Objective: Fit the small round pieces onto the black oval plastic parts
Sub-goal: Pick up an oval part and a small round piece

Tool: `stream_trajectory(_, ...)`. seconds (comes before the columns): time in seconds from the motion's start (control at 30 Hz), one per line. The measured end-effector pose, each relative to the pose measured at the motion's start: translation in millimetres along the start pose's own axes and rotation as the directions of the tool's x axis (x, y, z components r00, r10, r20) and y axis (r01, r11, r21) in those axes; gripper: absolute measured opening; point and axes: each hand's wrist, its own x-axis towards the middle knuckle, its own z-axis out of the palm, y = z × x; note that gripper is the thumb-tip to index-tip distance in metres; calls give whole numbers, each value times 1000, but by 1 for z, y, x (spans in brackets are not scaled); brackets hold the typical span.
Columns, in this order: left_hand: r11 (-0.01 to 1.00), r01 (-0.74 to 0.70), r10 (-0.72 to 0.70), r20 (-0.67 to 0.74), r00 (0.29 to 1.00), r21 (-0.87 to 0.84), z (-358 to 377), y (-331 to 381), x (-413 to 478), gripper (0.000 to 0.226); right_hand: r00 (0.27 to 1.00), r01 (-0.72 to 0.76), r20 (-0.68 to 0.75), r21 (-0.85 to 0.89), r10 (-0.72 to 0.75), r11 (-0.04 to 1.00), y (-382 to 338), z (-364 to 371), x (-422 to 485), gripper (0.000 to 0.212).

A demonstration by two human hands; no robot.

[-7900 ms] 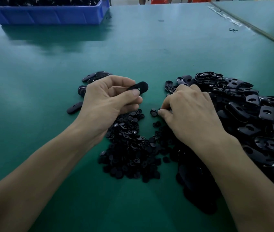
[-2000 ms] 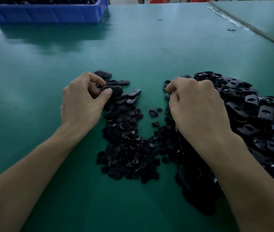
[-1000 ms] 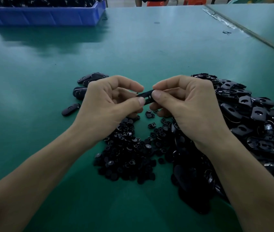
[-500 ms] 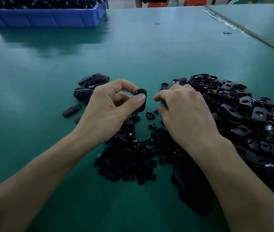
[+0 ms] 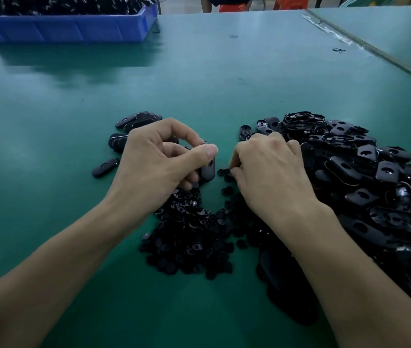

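At table [image 5: 48, 146] centre I see left hand [image 5: 159, 167] pinching an oval part [image 5: 208, 170]; at its 3 o'clock, right hand [image 5: 269, 172] curls over round pieces [image 5: 189, 232], grip unclear.

- left hand [image 5: 159, 162] pinches black oval part [image 5: 208, 169]
- right hand [image 5: 267, 172] pinches small round piece [image 5: 224, 170] above round-piece pile [image 5: 189, 237]
- blue bin [image 5: 68, 28], green table's [image 5: 224, 84] far-left corner
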Motion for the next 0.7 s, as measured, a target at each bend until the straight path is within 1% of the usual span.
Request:
stream_trajectory(0.07, 1000, 3, -3, 7, 1000, -19, 1, -1, 1, 14, 999, 21, -39, 45, -19, 999, -1, -1, -2, 7)
stream_trajectory(0.13, 1000, -1, 1, 2, 1000, -16, 2, -2, 2, 20, 993, 48, -117, 136, -32, 990, -3, -4, -5, 13)
stream_trajectory(0.17, 1000, -14, 14, -8, 1000, -4, 2, -3, 2, 20, 988, 58, -150, 203, -27, 978, -3, -5, -6, 17)
stream_trajectory(0.2, 1000, -27, 28, -22, 999, 7, 3, -3, 3, 17, 986, 67, -168, 272, -22, 960, -5, -6, -7, 18)
stream_trajectory(0.27, 999, -38, 38, -52, 998, 7, 3, -4, 3, 12, 982, 111, -182, 388, -42, 915, -7, -6, -8, 13)
stream_trajectory(0.37, 1000, -20, 18, -84, 996, -20, 2, -5, 3, 6, 968, 189, -240, 518, -71, 834, -6, -4, -6, 6)
stream_trajectory(0.5, 993, 18, -34, -139, 990, -115, 0, -5, 3, 9, 947, 182, -318, 629, 37, 756, -1, -2, -7, 7)
stream_trajectory(0.57, 990, 27, -47, -142, 989, -136, 0, -4, 2, 8, 948, 171, -308, 712, 84, 681, 0, -1, -7, 8)
stream_trajectory(0.67, 987, 45, -64, -119, 991, -157, 2, -4, 2, 8, 976, 100, -184, 849, 114, 519, 3, -1, -6, 19)
stream_trajectory(0.7, 986, 47, -65, -111, 992, -158, 2, -4, 1, 8, 982, 84, -156, 871, 110, 485, 3, -1, -6, 20)
